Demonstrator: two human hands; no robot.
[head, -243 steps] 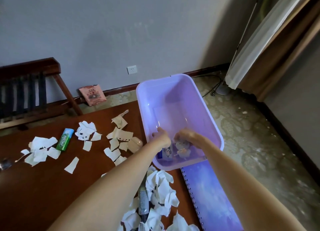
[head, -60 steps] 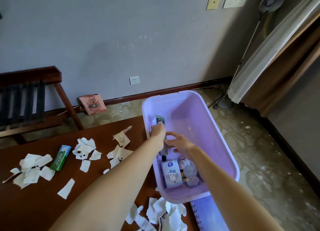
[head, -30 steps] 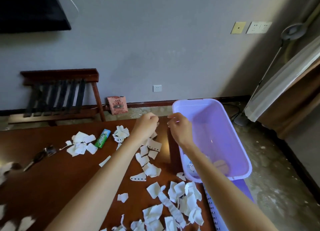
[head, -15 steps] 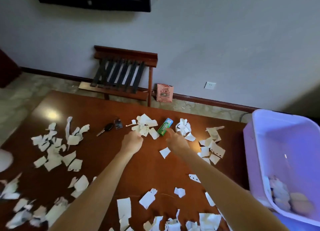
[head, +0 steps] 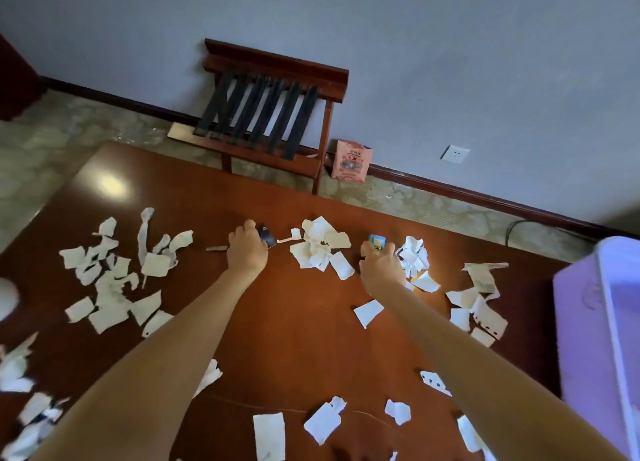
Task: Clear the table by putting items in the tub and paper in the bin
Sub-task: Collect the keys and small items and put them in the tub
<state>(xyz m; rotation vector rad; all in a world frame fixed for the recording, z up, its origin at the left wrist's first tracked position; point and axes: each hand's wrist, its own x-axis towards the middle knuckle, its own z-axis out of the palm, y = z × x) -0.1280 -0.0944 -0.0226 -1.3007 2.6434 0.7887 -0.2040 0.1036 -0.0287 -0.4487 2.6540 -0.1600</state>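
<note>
Torn white paper scraps [head: 320, 247] lie all over the brown table [head: 294, 322]. My left hand [head: 246, 251] is closed over a small dark key fob [head: 266, 236] near the table's far side; a key blade [head: 216, 248] pokes out to its left. My right hand [head: 380, 265] grips the green packet [head: 376, 242], whose top end shows above my fingers. The purple tub [head: 599, 339] stands at the table's right edge; its contents are out of view. No bin is visible.
A wooden luggage rack [head: 270, 110] stands against the wall beyond the table, with a pink packet [head: 350, 161] leaning on the baseboard beside it. A white round object [head: 7, 298] shows at the left edge. A cable [head: 540, 226] runs on the floor at right.
My hands left the tub and reached left across the table. The left hand has closed over the key fob and the right hand over the green packet.
</note>
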